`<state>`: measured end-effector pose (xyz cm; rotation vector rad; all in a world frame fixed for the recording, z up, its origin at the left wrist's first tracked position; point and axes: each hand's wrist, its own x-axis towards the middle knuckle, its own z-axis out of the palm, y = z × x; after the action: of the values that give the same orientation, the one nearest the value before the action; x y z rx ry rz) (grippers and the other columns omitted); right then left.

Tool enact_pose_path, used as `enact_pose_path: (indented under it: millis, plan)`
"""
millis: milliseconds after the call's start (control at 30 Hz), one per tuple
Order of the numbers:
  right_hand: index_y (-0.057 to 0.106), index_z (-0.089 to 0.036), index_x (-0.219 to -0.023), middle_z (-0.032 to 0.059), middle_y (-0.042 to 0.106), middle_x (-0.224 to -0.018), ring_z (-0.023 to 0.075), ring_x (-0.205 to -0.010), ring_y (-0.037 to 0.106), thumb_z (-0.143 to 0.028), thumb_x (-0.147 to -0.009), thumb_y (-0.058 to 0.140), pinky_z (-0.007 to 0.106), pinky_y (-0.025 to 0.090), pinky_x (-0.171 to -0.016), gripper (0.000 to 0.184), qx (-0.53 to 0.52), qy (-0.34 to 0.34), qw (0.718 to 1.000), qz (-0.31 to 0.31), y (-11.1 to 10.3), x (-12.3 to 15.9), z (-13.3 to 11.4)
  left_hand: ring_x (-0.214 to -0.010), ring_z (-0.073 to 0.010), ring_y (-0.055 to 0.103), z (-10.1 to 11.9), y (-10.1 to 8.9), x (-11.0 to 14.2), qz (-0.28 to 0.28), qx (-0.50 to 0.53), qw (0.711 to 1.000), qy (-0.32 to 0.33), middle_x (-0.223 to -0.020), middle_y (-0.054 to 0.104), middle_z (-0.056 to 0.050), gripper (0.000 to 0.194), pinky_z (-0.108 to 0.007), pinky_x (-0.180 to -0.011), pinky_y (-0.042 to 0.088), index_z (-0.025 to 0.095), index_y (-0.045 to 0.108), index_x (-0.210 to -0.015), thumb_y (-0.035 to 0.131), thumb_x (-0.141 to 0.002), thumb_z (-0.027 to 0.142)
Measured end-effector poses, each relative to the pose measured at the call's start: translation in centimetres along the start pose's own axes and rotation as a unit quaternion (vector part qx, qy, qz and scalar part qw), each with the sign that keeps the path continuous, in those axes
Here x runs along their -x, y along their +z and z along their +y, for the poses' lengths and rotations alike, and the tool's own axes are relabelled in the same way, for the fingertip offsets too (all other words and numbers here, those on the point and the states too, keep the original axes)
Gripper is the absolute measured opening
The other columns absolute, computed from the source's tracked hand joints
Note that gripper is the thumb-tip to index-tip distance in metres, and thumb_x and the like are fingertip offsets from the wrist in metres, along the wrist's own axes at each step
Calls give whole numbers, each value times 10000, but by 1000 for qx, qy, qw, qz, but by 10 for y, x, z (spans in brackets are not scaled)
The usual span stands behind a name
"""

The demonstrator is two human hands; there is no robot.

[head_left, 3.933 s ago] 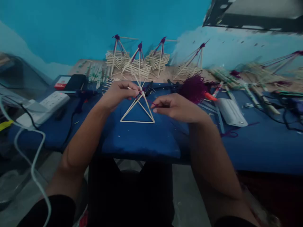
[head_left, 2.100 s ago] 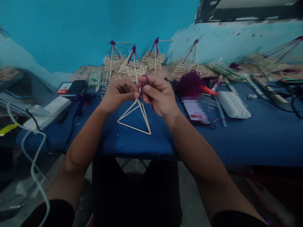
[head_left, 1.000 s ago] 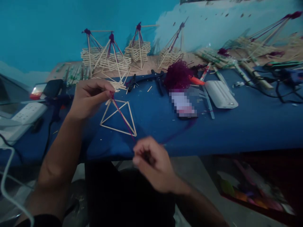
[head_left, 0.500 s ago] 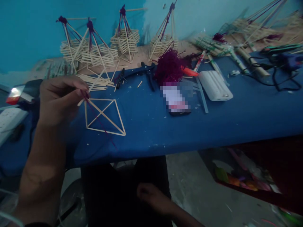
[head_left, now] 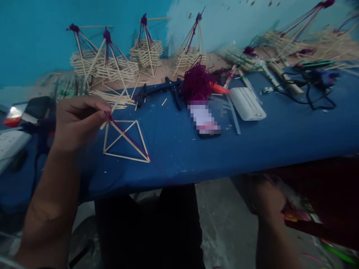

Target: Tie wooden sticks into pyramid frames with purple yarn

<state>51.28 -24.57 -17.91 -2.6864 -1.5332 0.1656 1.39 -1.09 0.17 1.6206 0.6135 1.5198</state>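
Note:
My left hand (head_left: 88, 117) is closed in a pinch on thin wooden sticks where they meet, with purple yarn (head_left: 137, 145) looped at the fingertips. Below it lies a four-sided stick frame (head_left: 127, 156) with two crossing sticks, one corner right at my fingers. From there the yarn trails right past the table's front edge, and its far end is lost from sight. My right hand (head_left: 267, 198) is low at the right, beyond the table edge, in front of a dark red surface. Motion smears its fingers, so I cannot see what they hold.
Finished-looking stick structures with purple tops (head_left: 146, 52) line the wall. On the blue table (head_left: 174, 149) lie loose sticks (head_left: 112, 100), dark cutters (head_left: 175, 89), a purple yarn heap (head_left: 196, 82), a phone (head_left: 203, 117), a white power bank (head_left: 246, 104) and cables (head_left: 311, 91).
My right hand has swung from my lap far to the right. The yarn from my left hand now stretches longer and straighter to the right. My left hand remains pinched at the sticks.

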Motion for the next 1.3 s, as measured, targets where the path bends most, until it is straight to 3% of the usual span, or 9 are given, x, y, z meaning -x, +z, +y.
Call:
enact_pose_path:
  millis: [67, 233, 333, 433, 533, 633, 833, 1033, 1300]
  plan:
    - [330, -340, -588, 138, 558, -616, 339, -554, 590, -417, -901, 539, 484, 371, -575, 384, -56, 55, 982, 174, -27, -1, -7, -616, -113, 693, -3, -1, -2, 0, 4, 1000, -1, -724, 808, -45, 238, -205, -528, 509, 199, 921, -806, 1110, -700, 297]
    - [512, -325, -707, 63, 566, -591, 295, -544, 554, -394, -823, 605, 456, 414, -585, 164, -240, -133, 874, 401, -82, -11, -67, -624, -102, 683, -4, 1, -3, 0, 11, 1000, -11, -726, 793, -33, 272, -216, -558, 530, 211, 918, -799, 1128, -690, 345]
    - [691, -279, -966, 131, 745, -891, 327, -767, 697, -518, -1002, 590, 525, 563, -783, 263, -256, -175, 896, 318, -100, -31, -116, -650, -106, 693, -2, 2, -1, 1, -2, 1000, -16, -753, 790, -26, 263, -230, -588, 550, 234, 923, -815, 1117, -710, 376]
    - [682, -187, -1383, 222, 772, -1316, 427, -1190, 755, -660, -971, 620, 564, 621, -969, 630, -273, -201, 919, 199, -103, -60, -158, -662, -114, 685, -2, 2, 0, -3, -21, 1000, -13, -768, 788, -16, 246, -251, -605, 553, 257, 918, -829, 1100, -732, 392]
    - [527, -84, -1615, 293, 695, -1488, 493, -1410, 654, -699, -925, 725, 636, 517, -1205, 945, -177, -198, 956, 121, -95, -83, -188, -676, -114, 680, -4, 1, -1, -8, -35, 999, -9, -782, 795, -11, 227, -257, -620, 550, 258, 913, -838, 1080, -760, 390]
    - [479, -53, -1636, 312, 682, -1503, 517, -1444, 619, -627, -916, 764, 656, 474, -1238, 963, -130, -183, 966, 130, -87, -91, -204, -677, -109, 678, -7, -1, -1, -13, -39, 999, -12, -783, 797, -19, 233, -258, -619, 534, 246, 911, -847, 1076, -762, 387]
    - [511, -134, -1510, 257, 740, -1293, 501, -1273, 692, -493, -777, 836, 671, 530, -1131, 879, -192, -191, 952, 144, -86, -101, -200, -679, -146, 670, -6, -1, -1, 6, -69, 997, -45, -747, 754, -17, 335, -322, -621, 501, 233, 852, -816, 1083, -709, 450]
    - [482, -173, -1491, 231, 692, -1390, 445, -1248, 693, -433, -679, 863, 603, 579, -1074, 934, -228, -248, 939, 62, -93, -106, -179, -682, -139, 646, -9, -4, -2, -12, -74, 997, -17, -752, 761, -8, 365, -347, -636, 477, 243, 854, -837, 1076, -739, 516]
    - [562, -170, -1444, 212, 659, -1442, 449, -1269, 626, -387, -682, 839, 587, 529, -1117, 839, -164, -301, 932, 119, -108, -89, -180, -640, -120, 633, -4, 2, -2, -2, -46, 999, -1, -728, 779, -22, 243, -295, -602, 469, 259, 918, -804, 1086, -713, 410]
